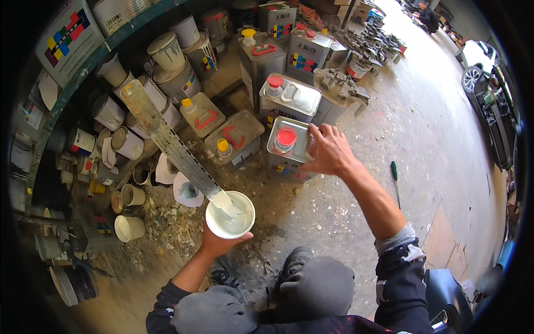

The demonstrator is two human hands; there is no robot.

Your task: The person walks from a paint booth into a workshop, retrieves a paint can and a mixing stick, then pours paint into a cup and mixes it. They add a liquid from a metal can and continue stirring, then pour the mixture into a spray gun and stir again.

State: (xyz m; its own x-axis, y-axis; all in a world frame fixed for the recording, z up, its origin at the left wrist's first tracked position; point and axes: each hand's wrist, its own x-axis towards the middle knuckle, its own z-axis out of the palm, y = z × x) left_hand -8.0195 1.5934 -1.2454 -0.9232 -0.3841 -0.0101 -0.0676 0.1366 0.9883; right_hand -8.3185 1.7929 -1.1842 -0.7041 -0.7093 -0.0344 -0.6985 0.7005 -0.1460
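My left hand holds a white plastic cup from below, its fingers mostly hidden beneath it. Pale, creamy liquid lies in the cup. A long, paint-stained mixing ruler with printed scales stands tilted in it, leaning up and left past the rim. My right hand is around the right side of a square metal can, fingers at its top rim and thumb by the front face. The can is upright on the floor, with a red cap on its spout. My right hand partly hides its handle.
More metal cans stand just behind, several with red or yellow caps. Paint tins and cups crowd the shelf at left. A green-handled screwdriver lies on the floor at right. A person crouches far off near a car.
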